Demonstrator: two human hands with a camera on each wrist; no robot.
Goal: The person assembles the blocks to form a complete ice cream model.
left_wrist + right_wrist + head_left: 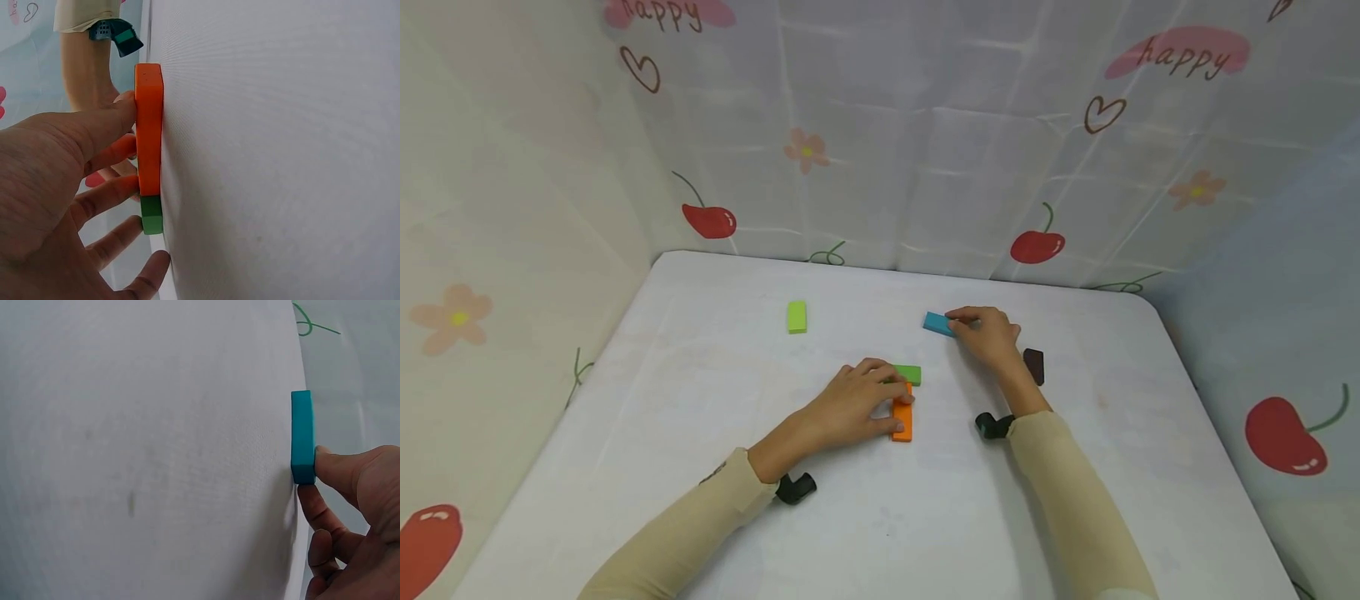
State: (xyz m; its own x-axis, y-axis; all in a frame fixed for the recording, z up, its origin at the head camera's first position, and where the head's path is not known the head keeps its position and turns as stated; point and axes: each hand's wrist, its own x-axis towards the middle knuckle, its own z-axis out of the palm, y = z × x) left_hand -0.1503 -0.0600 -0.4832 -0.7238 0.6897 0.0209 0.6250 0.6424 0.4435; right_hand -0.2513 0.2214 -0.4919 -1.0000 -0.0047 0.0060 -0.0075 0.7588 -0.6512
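Note:
In the head view, an orange rectangular block point(903, 425) lies with its far end against a green block point(910, 375), which is set crosswise. My left hand point(857, 404) reaches over both, fingers spread. The left wrist view shows the thumb and fingertips touching the orange block point(149, 131), with another fingertip at the green block point(151, 215). Farther back on the right, my right hand point(988, 337) pinches the near right end of a blue block point(937, 323) between thumb and index finger. In the right wrist view, the blue block point(302, 434) sits close over the tabletop.
A light green block point(797, 317) lies at the back left of the white table point(850, 533). Beside the right wrist is a dark brown piece point(1033, 367). Black wrist cameras point(796, 488) hang at both cuffs. A printed curtain point(910, 167) stands behind the table.

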